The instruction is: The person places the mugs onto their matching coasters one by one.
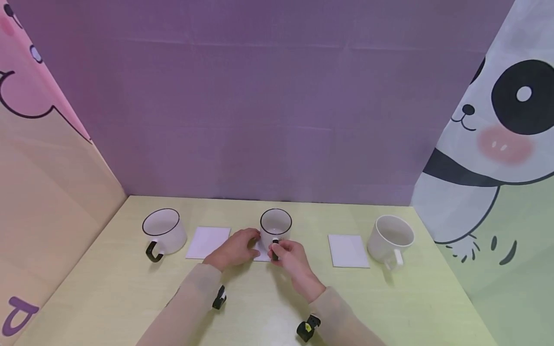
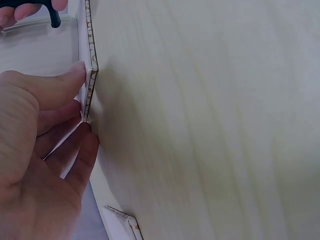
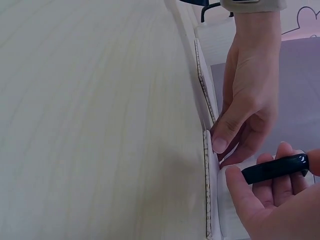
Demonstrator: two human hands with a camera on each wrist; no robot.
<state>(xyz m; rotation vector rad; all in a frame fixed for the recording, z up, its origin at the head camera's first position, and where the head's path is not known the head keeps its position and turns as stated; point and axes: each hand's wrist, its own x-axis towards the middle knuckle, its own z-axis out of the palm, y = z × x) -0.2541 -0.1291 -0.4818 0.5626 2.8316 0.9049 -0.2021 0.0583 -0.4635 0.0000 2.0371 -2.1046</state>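
Observation:
A white mug (image 1: 275, 223) with a black rim stands at the middle of the table on a thin white square board (image 1: 261, 257). My right hand (image 1: 296, 266) grips its black handle (image 3: 276, 169), fingers curled round it in the right wrist view. On the mug's left, my left hand (image 1: 235, 248) holds the board by its edge near a corner. In the left wrist view the thumb of that hand (image 2: 47, 125) lies on the board's face and the fingers are at its edge (image 2: 89, 92). The mug covers most of the board.
A black-rimmed mug with a black handle (image 1: 166, 235) stands at left, beside a white square board (image 1: 208, 241). Another such board (image 1: 348, 251) lies at right, next to a plain white mug (image 1: 389, 238). A purple cloth (image 1: 277, 105) hangs behind the table (image 1: 259, 307).

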